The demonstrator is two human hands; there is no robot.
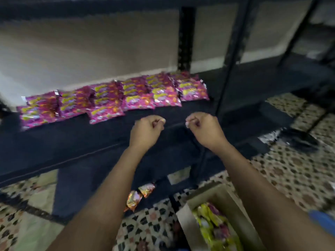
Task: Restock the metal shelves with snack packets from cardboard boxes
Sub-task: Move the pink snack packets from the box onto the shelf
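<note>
My left hand (146, 130) and right hand (203, 128) hang curled into empty fists at mid-frame over the dark metal shelf (72, 142), glossy pink snack packets (112, 98) rowed behind, cardboard box (223, 200) lower right.

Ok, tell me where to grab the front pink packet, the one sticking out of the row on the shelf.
Pinch the pink packet by its near long edge, coming from the front and above. It lies flat on the metal shelf, jutting out of the row, so that edge is free. Both the left hand and the right hand are curled and empty.
</note>
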